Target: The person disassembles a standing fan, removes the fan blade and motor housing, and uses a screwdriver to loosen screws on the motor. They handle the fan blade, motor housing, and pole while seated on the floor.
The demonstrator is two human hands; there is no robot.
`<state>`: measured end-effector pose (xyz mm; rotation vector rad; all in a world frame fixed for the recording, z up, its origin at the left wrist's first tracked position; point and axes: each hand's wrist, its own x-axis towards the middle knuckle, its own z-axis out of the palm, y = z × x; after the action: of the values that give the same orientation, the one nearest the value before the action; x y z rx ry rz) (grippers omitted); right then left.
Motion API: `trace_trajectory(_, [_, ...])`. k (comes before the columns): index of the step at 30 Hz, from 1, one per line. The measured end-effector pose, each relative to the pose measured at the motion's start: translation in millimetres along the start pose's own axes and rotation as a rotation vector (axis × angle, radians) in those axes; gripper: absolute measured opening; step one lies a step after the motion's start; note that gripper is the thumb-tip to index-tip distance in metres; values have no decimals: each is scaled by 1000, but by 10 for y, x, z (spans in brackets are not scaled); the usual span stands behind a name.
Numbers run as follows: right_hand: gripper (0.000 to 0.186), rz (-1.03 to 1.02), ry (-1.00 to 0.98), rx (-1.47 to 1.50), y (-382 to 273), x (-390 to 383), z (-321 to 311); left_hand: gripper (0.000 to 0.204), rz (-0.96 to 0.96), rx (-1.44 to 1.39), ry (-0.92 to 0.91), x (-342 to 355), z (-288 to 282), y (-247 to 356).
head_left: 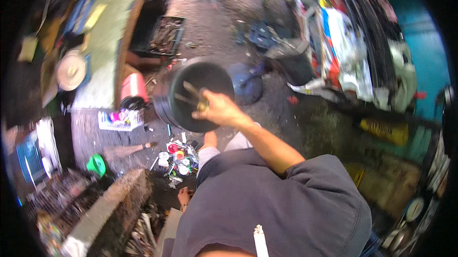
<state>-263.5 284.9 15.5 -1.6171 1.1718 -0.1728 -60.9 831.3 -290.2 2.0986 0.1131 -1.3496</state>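
My right hand (214, 108) reaches over the mouth of a black bucket (220, 77). Its fingers are closed on a blurred two-pronged object (192, 89), whose thin brownish prongs point up and left over the bucket's dark inside. A small yellowish part shows by the fingers; its exact kind is unclear. Low beside my grey shirt, my left hand (183, 196) hangs with a band at the wrist, its fingers too small and partly hidden to read. A heap of small mixed plastic pieces (180, 158) lies on the floor between that hand and the bucket.
A white crate (120, 119) of small items stands left of the bucket, near a red container (133, 87). A dark tray of scrap (167, 35) lies farther off. At right are a black bin (292, 61) and piled bags (346, 42). A concrete block (109, 209) is near left.
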Motion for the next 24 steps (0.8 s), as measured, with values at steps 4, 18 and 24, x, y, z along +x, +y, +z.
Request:
trace_trajectory(4, [58,371,27,-51,1747,-613,411,27,-163,214,-38,-733,103,1461])
trace_trajectory(18, [70,1407,337,158,5927,-3043,603,30,51,920,-327,-758,1107,2345])
trace_trajectory(24, [66,1328,311,63,5964,-3232,996,31,152,1059,-416,-325,1232,2277])
